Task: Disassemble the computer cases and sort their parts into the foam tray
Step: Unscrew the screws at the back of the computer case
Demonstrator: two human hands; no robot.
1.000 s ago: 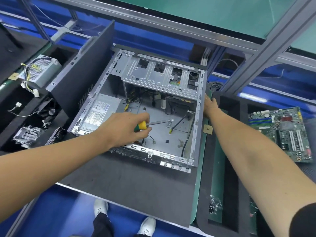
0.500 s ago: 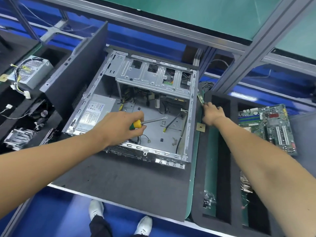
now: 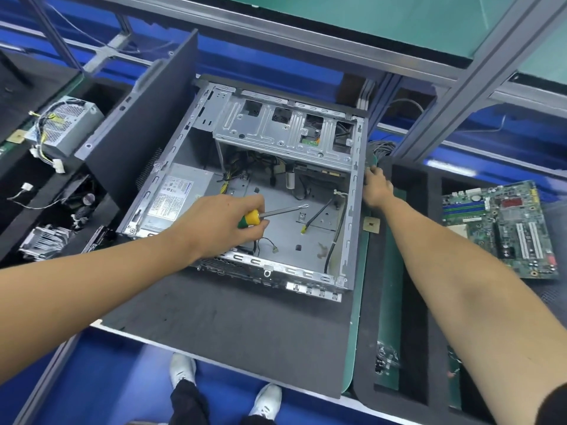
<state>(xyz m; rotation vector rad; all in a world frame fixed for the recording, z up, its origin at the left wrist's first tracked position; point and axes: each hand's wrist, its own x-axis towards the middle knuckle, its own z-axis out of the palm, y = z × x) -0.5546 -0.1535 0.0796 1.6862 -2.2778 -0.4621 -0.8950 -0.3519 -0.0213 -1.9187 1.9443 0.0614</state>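
Observation:
An open grey computer case point(image 3: 352, 228) lies on its side on a dark mat, and a power supply point(image 3: 178, 197) sits in its left part. My left hand point(image 3: 221, 222) hovers over the case floor and grips a screwdriver point(image 3: 250, 222) by its yellow-green handle, shaft pointing right. My right hand point(image 3: 376, 191) reaches along the case's right wall, at the far end of the black foam tray point(image 3: 432, 182). Its fingers are turned away, so I cannot see whether they hold anything. A green motherboard point(image 3: 503, 228) lies in the tray at the right.
The removed side panel point(image 3: 138, 142) leans upright against the case's left. Further left, another foam tray holds a second power supply point(image 3: 64, 127), a heatsink point(image 3: 43, 240) and loose cables. A small bag of screws point(image 3: 386, 360) lies in the near slot of the right tray. Metal frame posts stand behind.
My right hand slid away from the case's right edge, then further back along it toward the tray's far end. My left hand kept the screwdriver in about the same place.

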